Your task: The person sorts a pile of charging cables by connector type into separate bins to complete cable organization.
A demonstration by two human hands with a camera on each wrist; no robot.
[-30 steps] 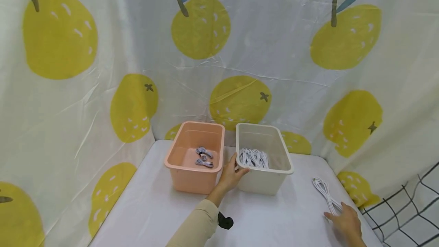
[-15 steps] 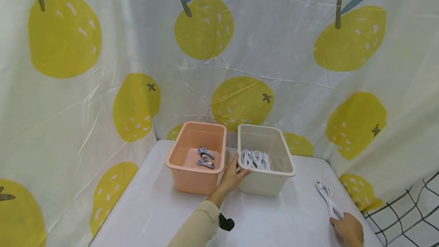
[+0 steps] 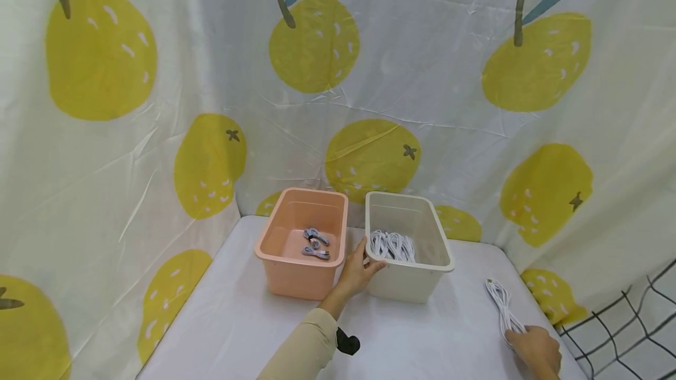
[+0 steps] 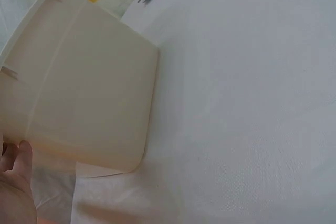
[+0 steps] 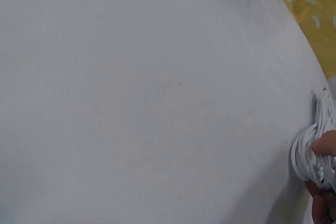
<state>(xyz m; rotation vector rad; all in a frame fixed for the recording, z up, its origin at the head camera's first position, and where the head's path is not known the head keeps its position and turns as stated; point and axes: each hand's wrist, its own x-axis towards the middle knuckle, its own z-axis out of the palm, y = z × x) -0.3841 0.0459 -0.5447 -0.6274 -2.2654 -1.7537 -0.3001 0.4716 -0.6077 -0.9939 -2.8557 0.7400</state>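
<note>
From my head camera, I see my right hand low at the right edge of the white table. My fingers curl around the near end of a long white bundled cable. The rest of the cable lies flat on the table and stretches away from my fingers. My left hand sits between two tubs. My thumb hooks over the near corner rim of the cream plastic tub and my fingers rest on its side. That tub has a pile of white coiled cables in it. Just beside it stands a pink plastic tub with a few small grey cable bundles on its floor.

From my left wrist camera, I see the cream plastic tub's side up close. One fingertip lies against it at the bottom left.

From my right wrist camera, my fingertips pinch the white cable's loops at the right edge. The loops lie on the table cloth.
</note>
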